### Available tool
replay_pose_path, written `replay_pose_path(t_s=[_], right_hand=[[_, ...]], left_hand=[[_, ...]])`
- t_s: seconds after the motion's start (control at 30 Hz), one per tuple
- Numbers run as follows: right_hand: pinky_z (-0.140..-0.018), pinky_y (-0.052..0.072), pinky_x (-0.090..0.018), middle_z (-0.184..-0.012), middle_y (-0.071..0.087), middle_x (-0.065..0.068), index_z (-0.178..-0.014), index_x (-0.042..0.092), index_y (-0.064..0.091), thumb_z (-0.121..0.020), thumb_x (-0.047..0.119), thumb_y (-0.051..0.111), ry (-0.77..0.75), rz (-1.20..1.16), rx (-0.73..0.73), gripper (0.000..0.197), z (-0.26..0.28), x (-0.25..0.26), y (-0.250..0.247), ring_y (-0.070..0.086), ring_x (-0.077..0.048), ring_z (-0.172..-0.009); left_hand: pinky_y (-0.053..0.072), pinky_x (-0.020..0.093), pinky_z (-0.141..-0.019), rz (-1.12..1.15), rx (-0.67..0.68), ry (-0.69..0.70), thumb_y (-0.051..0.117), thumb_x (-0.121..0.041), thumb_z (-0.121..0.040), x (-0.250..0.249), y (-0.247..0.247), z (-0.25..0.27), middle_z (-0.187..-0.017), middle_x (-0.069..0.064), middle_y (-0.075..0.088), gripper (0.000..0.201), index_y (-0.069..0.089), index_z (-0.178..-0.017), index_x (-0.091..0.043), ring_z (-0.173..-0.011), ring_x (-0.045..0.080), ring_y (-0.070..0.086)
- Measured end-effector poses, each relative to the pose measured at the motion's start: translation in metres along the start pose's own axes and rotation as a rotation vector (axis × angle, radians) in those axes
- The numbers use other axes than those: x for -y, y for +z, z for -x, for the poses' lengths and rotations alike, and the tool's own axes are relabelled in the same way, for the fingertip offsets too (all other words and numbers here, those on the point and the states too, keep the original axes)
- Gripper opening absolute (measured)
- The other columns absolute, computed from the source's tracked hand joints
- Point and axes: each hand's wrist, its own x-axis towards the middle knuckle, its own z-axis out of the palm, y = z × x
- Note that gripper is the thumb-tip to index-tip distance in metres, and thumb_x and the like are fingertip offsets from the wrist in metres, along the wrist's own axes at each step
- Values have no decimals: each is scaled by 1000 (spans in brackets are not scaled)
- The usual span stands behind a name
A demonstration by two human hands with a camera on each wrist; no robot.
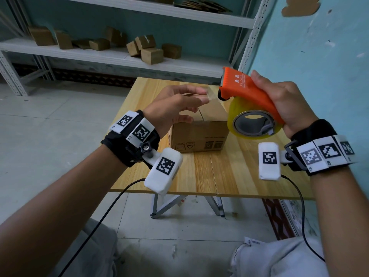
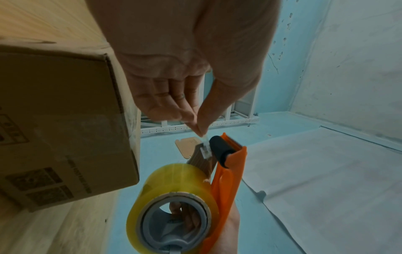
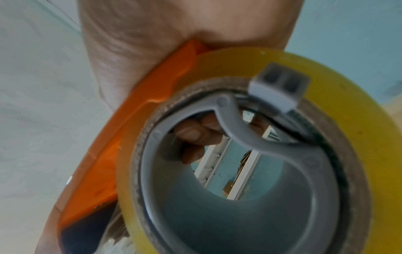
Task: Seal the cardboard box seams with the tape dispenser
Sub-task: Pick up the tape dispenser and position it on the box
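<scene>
A brown cardboard box (image 1: pixel 199 134) (image 2: pixel 60 123) stands on the wooden table (image 1: pixel 219 176), its top seam showing. Above it my right hand (image 1: pixel 287 102) grips an orange tape dispenser (image 1: pixel 247 90) (image 2: pixel 226 185) (image 3: pixel 121 141) loaded with a yellowish clear tape roll (image 1: pixel 253 122) (image 2: pixel 174 197) (image 3: pixel 282 154); its fingers curl inside the roll's core. My left hand (image 1: pixel 179 104) (image 2: pixel 195 127) pinches the loose tape end (image 1: pixel 211 94) (image 2: pixel 205 149) between thumb and fingertips, right beside the dispenser's black roller (image 2: pixel 222 151).
A metal shelf unit (image 1: pixel 119 54) behind the table holds several small cardboard boxes (image 1: pixel 151 50). A blue wall (image 1: pixel 319 47) runs close along the table's right side. Cables (image 1: pixel 99 220) hang from both wrist cameras over my knees. Grey tiled floor lies to the left.
</scene>
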Motion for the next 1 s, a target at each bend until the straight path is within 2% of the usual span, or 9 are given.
replay_pose_path(t_s=[0.1, 0.2, 0.33, 0.5, 0.6, 0.67, 0.8, 0.9, 1.0], right_hand=[[-60, 53, -20, -65, 63, -4, -78, 5, 65, -89, 56, 59, -16, 3, -9, 52, -1, -1, -2, 62, -13, -55], [-59, 53, -19, -57, 64, 4, -69, 12, 63, -90, 55, 60, -18, -6, -22, 47, -1, -2, -2, 63, -11, -53], [-58, 51, -19, -57, 60, 1, -65, 14, 59, -90, 55, 59, -35, 8, -20, 48, -2, -2, -1, 60, -11, -51], [-56, 46, -20, -62, 55, -10, -61, 15, 56, -89, 57, 59, -37, 24, 47, 50, -2, -2, 5, 55, -16, -51], [-48, 41, -15, -47, 51, 3, -46, 21, 52, -91, 53, 60, -42, 36, 79, 55, -2, 1, 7, 50, -11, -42], [-50, 42, -16, -51, 53, -1, -52, 19, 54, -91, 54, 59, -55, 72, 112, 52, -2, 3, 7, 51, -13, -45], [-54, 44, -18, -60, 56, -10, -57, 16, 57, -90, 58, 57, -62, 127, 162, 53, -2, 5, 6, 54, -17, -50], [-54, 44, -18, -57, 55, -7, -58, 15, 57, -90, 59, 57, -66, 150, 154, 54, -4, 7, 6, 54, -14, -48], [-55, 45, -18, -57, 55, -6, -59, 15, 57, -90, 58, 57, -66, 169, 135, 54, -5, 7, 5, 54, -12, -47]], left_hand=[[45, 25, -58, 2, 1, 18, 70, -10, -81, 0, 0, 0, -82, -2, 65, 25, 68, -106, -11, -74, 13, 50], [45, 25, -59, -18, -6, 26, 69, -11, -84, 2, 1, -1, -79, -5, 62, 27, 68, -110, -9, -75, 12, 50], [47, 25, -59, 15, 22, -16, 61, -12, -87, 1, 3, -2, -84, -4, 63, 25, 69, -110, -11, -73, 9, 54], [46, 27, -58, 62, 76, -102, 48, -31, -94, -4, 5, -2, -76, -2, 55, 23, 64, -95, -14, -67, 12, 51], [45, 27, -57, -35, 16, -97, 52, -44, -93, -5, 5, -3, -69, -3, 54, 30, 64, -77, -22, -64, 12, 52], [44, 28, -56, -96, -42, -62, 54, -46, -93, -4, 7, -3, -66, -2, 55, 33, 64, -70, -23, -60, 13, 52], [44, 25, -52, -234, -107, 35, 50, -42, -96, -4, 11, 0, -64, 0, 56, 34, 65, -76, -18, -54, 11, 49], [43, 23, -46, -238, -136, 46, 49, -47, -95, -7, 12, 2, -67, 0, 56, 37, 67, -80, -18, -53, 10, 49], [43, 22, -47, -196, -132, 25, 52, -49, -93, -9, 11, 3, -70, -2, 55, 35, 65, -79, -20, -56, 10, 50]])
